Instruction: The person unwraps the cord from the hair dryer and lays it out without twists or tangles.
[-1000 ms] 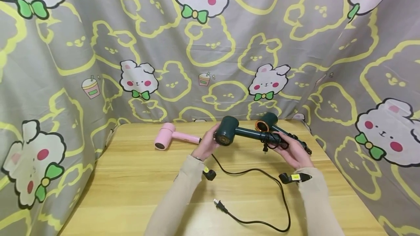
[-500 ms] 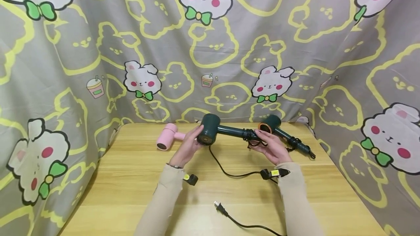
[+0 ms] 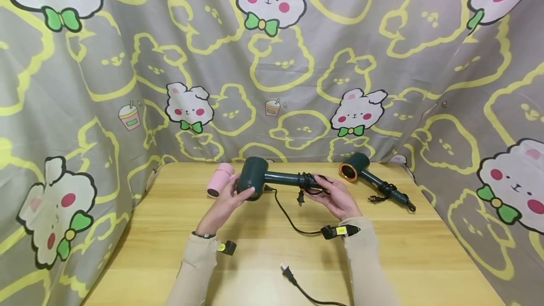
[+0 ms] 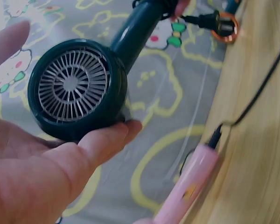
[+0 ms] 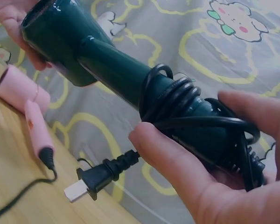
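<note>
Both hands hold a dark green hair dryer [image 3: 254, 176] up above the table, its handle pointing right. My left hand [image 3: 221, 207] grips the barrel, thumb on the near side. In the left wrist view the round grille [image 4: 72, 84] at the barrel's end faces the camera. Around the lower handle, where a black cord [image 5: 175, 100] is wound, curl the thumb and fingers of my right hand [image 3: 337, 197]. A two-pin plug [image 5: 95, 179] dangles from that cord. Behind the left hand lies a pink hair dryer [image 3: 221, 178], its handle mostly hidden in the head view.
A second green hair dryer [image 3: 360, 160] with a copper-coloured ring lies at the back right, its cord wrapped on the handle. The pink dryer's loose cord [image 3: 291, 221] runs forward across the wooden table [image 3: 153, 259]. A patterned curtain [image 3: 289, 89] closes off the back and sides.
Both hands have carried the green hair dryer leftward, away from the second green one, which now shows whole. The held barrel now overlaps the pink dryer's handle.
</note>
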### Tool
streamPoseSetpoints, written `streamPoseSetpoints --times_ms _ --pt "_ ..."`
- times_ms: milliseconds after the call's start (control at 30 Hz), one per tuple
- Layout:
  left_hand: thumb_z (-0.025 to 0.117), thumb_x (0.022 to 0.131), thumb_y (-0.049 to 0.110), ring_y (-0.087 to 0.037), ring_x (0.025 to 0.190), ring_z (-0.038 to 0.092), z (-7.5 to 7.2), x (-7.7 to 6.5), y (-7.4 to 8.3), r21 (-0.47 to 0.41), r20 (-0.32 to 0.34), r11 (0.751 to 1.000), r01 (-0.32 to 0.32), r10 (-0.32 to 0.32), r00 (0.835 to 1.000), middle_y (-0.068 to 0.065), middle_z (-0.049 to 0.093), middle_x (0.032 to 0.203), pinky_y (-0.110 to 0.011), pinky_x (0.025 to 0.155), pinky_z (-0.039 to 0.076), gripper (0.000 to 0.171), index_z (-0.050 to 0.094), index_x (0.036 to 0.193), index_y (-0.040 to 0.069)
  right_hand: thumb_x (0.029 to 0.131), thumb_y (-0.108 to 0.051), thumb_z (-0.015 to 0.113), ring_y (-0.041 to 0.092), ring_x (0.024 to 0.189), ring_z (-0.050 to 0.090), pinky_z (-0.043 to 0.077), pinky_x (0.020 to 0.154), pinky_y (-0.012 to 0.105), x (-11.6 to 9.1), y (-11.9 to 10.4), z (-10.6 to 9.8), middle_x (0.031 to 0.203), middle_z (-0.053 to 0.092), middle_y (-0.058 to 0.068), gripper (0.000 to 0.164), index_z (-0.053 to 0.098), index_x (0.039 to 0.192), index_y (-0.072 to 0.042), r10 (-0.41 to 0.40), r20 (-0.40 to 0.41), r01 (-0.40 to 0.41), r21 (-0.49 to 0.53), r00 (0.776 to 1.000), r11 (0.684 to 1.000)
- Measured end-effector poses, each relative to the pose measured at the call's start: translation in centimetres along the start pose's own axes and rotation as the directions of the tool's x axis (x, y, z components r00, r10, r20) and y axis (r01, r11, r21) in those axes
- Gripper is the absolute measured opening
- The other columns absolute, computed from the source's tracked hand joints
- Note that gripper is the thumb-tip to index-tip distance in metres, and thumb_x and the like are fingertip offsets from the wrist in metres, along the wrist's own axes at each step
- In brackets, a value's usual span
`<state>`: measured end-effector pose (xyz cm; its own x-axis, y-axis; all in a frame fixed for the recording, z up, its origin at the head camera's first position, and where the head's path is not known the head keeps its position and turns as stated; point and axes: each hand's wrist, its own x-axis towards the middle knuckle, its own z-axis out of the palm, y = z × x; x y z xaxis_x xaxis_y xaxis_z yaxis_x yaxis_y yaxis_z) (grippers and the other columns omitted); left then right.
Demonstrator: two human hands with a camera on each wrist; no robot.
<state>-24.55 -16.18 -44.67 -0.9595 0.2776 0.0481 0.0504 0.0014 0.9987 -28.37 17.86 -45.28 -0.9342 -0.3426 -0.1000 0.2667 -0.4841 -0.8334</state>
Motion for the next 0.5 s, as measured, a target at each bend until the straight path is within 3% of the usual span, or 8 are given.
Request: streamPoseSetpoints --times_ms 133,267,333,400,500 --pt "0.074 0.096 0.019 -0.034 0.14 0.051 -0.4 0.1 -0.8 0.11 0.035 0.992 -0.054 0.051 0.998 -0.017 0.048 0.153 -0.041 0.11 0.046 0.077 0.03 0.159 0.016 0.111 -0.013 0.046 0.026 0.111 0.07 0.047 0.11 0.047 0.1 0.7 0.3 0.153 0.032 0.027 0.058 0.022 0.159 0.009 0.0 -0.014 0.0 0.016 1.0 1.0" --pt "0.083 0.089 0.027 -0.035 0.142 0.051 -0.8 0.5 -1.0 0.262 0.027 0.959 -0.105 0.102 0.994 -0.016 0.048 0.156 -0.049 0.113 0.043 0.103 0.014 0.166 0.022 0.11 -0.015 0.05 0.026 0.113 0.07 0.048 0.109 0.048 0.3 0.9 0.6 0.15 0.037 0.027 0.059 0.027 0.158 0.009 -0.022 -0.02 0.022 0.006 1.0 1.0" --pt "0.088 0.083 0.035 -0.035 0.145 0.047 -1.1 0.6 -0.9 0.381 -0.031 0.919 -0.102 0.123 0.992 -0.018 0.039 0.162 -0.054 0.116 0.04 0.122 0.001 0.167 0.024 0.109 -0.015 0.052 0.027 0.114 0.07 0.05 0.108 0.047 0.5 1.1 0.8 0.149 0.038 0.028 0.056 0.032 0.156 0.009 -0.029 -0.013 0.029 0.0 0.999 1.0" --pt "0.092 0.077 0.042 -0.037 0.149 0.041 -1.5 0.6 -0.8 0.503 -0.081 0.861 -0.081 0.14 0.987 -0.019 0.028 0.168 -0.057 0.118 0.038 0.135 -0.007 0.167 0.025 0.109 -0.016 0.052 0.027 0.114 0.07 0.051 0.107 0.047 0.7 1.3 1.0 0.15 0.037 0.029 0.053 0.036 0.153 0.008 -0.024 -0.004 0.024 -0.011 1.0 1.0" --pt "0.094 0.071 0.048 -0.041 0.153 0.033 -2.2 0.3 -0.7 0.627 -0.049 0.773 -0.1 0.168 0.985 -0.019 0.015 0.173 -0.06 0.118 0.038 0.14 -0.005 0.167 0.025 0.109 -0.015 0.053 0.028 0.111 0.071 0.052 0.105 0.047 1.0 1.8 1.3 0.149 0.038 0.029 0.046 0.043 0.148 0.008 -0.009 -0.027 0.008 -0.023 1.0 1.0"
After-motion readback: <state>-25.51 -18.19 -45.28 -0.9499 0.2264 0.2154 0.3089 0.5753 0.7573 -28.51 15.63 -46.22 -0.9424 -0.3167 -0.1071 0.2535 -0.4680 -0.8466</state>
